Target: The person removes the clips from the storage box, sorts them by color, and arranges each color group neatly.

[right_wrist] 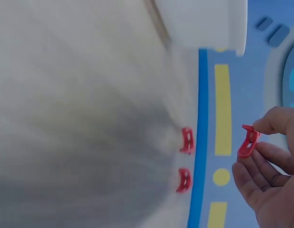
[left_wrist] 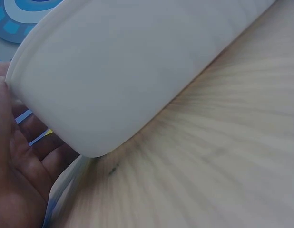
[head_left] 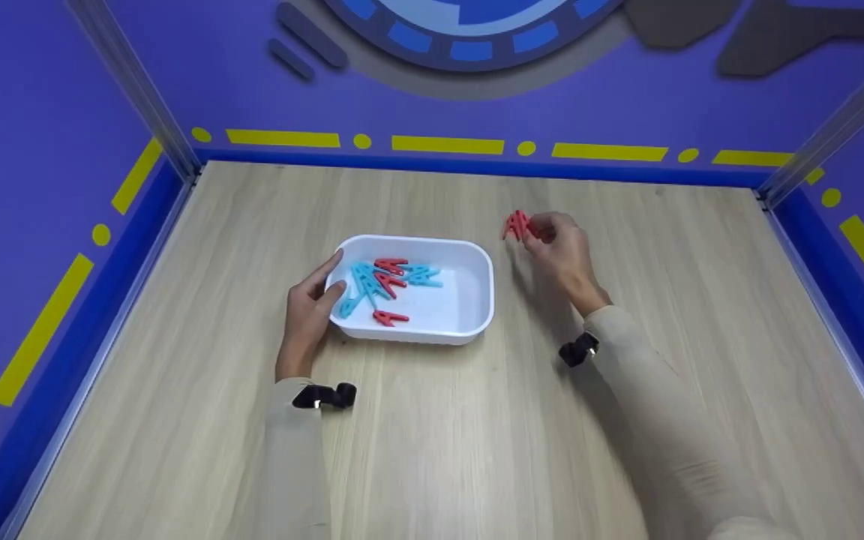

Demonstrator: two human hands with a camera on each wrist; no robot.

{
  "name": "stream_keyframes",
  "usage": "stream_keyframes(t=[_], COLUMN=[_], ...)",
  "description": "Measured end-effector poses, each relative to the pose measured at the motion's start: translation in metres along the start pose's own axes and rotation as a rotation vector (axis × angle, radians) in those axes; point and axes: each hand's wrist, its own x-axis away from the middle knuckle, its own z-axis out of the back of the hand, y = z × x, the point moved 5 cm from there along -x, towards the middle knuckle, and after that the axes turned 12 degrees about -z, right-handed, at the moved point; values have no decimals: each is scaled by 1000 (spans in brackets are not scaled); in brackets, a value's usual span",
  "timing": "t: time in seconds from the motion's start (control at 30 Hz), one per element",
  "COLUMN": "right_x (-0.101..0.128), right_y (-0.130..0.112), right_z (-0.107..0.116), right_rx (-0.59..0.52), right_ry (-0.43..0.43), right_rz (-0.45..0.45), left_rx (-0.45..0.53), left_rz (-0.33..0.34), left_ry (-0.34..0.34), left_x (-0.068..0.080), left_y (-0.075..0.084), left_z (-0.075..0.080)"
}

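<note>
I see a wide wooden counter (head_left: 432, 450) walled in by purple panels with yellow dashes, and most of its surface lies bare around both hands, with open room on every side before the edges. Near the middle sits a white tray (head_left: 477, 289), its long axis running left to right. My left hand (head_left: 310, 311) rests against the tray's left end, fingers (head_left: 331, 270) fairly straight and laid over the rim, thumb at the wall, steadying it rather than closing round anything. Inside the tray, just right of those fingers, lies a loose heap of blue and red pegs (head_left: 387, 283), touching and crossing one another. My right hand (head_left: 563, 251) hovers to the right of the tray and a little beyond it, clear of the counter. Its fingers (right_wrist: 275, 119) are curled and pinch one red peg (right_wrist: 248, 141) between thumb and fingertips; the peg stands roughly upright. The tray lies to the left of that peg and slightly nearer me, so the right hand is the nearer one. The wrist view shows two more red clips (right_wrist: 185, 159), blurred, near the wall.
</note>
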Motion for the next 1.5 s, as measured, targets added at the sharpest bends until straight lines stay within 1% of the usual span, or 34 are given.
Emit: stream_keyframes(t=[0.2,0.47,0.97,1.07,1.3,1.5], right_x=[-7,-16,-22,-25,-32,-37], right_y=[17,35,61,65,73,79], right_z=[11,20,33,35,35,34], right_rx=[8,29,76,83,113,136], right_ry=[23,45,49,50,49,61], right_rz=[-10,-74,-145,-157,-197,-211], left_rx=[-3,-3,-13,-30,-33,-35], left_rz=[9,2,51,61,43,41], left_ry=[4,22,38,33,31,30], left_x=[0,1,-2,-2,-2,-2], left_y=[-1,0,-5,-5,-3,-4], left_z=[0,0,-3,-3,-3,-3])
